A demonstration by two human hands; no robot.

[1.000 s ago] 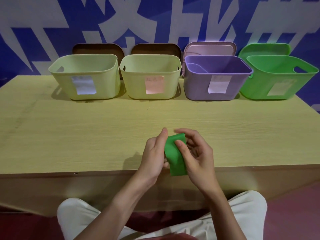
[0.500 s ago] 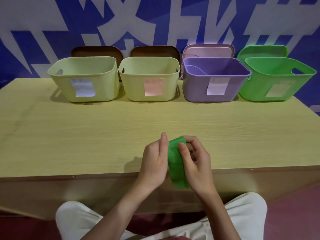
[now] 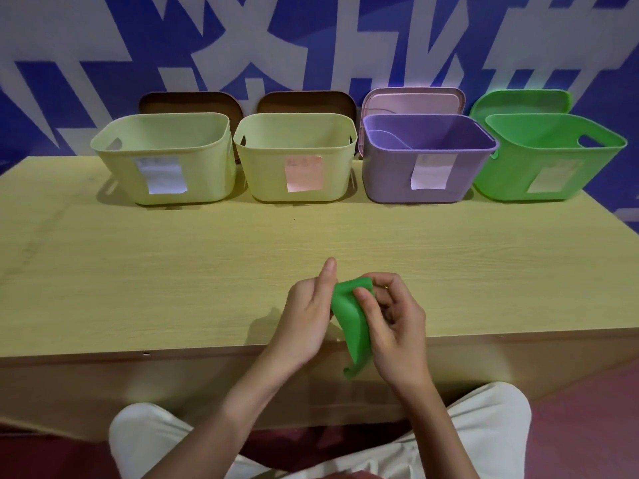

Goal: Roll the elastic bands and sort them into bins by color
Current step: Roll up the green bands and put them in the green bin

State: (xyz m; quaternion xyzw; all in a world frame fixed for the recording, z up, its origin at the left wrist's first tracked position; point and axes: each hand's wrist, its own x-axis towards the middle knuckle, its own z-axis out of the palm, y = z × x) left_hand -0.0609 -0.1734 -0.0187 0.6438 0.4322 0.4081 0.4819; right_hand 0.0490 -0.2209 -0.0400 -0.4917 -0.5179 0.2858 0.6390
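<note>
Paper labels (image 3: 303, 173) on the far bins are unreadable; both hands, left hand (image 3: 307, 319) and right hand (image 3: 392, 323), pinch a half-rolled green elastic band (image 3: 353, 326), its loose tail hanging.

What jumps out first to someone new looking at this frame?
The green elastic band, held between the left hand and right hand at the table's near edge. Behind it, four bins line the far edge, with the green bin at far right.
</note>
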